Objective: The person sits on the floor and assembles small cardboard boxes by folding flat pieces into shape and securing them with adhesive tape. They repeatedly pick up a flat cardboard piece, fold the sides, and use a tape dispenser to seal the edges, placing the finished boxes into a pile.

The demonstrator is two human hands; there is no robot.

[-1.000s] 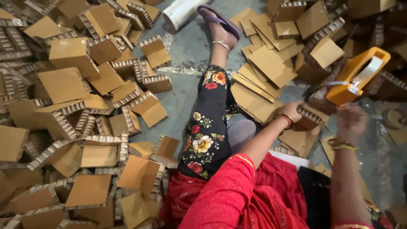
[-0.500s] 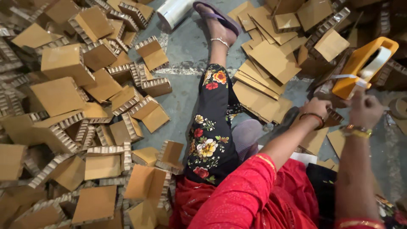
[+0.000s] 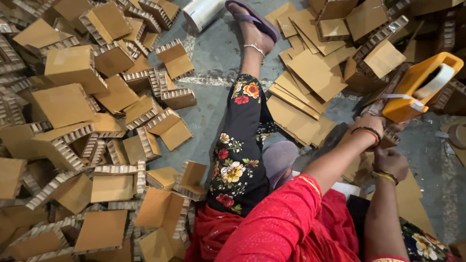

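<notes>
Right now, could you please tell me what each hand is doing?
Left hand: closed on the orange tape dispenser.
Right hand: closed; contents cannot be told.

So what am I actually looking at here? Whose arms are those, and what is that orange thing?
There is no machine here: the one picture comes from a camera worn on a person's head, looking down at their own arms and legs as they sit on a grey floor. The orange thing is a tape dispenser with a roll of tape in it. The left hand grips it from below, and the right hand is just under it, by some cardboard. Heaps of brown cardboard pieces with honeycomb edges lie to the left, flat cardboard sheets to the right, and a white roll near the foot.
</notes>
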